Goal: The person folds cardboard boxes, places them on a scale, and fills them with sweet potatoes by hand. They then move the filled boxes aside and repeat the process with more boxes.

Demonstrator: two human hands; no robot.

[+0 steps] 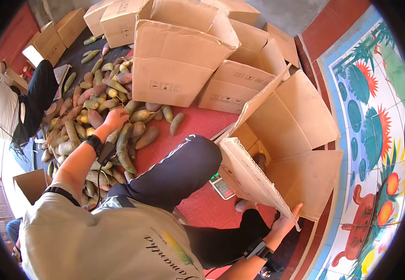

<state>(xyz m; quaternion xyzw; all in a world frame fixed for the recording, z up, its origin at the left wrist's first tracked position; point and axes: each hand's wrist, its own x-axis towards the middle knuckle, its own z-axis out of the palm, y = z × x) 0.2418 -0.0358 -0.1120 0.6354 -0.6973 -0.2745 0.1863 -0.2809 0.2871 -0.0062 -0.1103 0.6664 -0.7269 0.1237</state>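
Observation:
My left hand (114, 120) reaches down into a pile of long, thick vegetables (100, 103), green, brown and reddish, some curved. Its fingers are bent over the pile and touch a green-brown vegetable (130, 107); their undersides are hidden. At the lower right, my right hand (286, 224) grips the near flap edge of an open cardboard box (254, 170), which stands tilted beside my knee. Inside that box a dark brown vegetable (260, 161) shows in part. Under the box's near side, a digital scale (222, 187) shows a lit green display.
Several open cardboard boxes (181, 60) stand behind the pile. My bent knee (198, 156) is between the pile and the held box. Another person (6, 100) sits at the left. A painted tile wall (366, 140) borders the right side. The floor covering (193, 123) is red.

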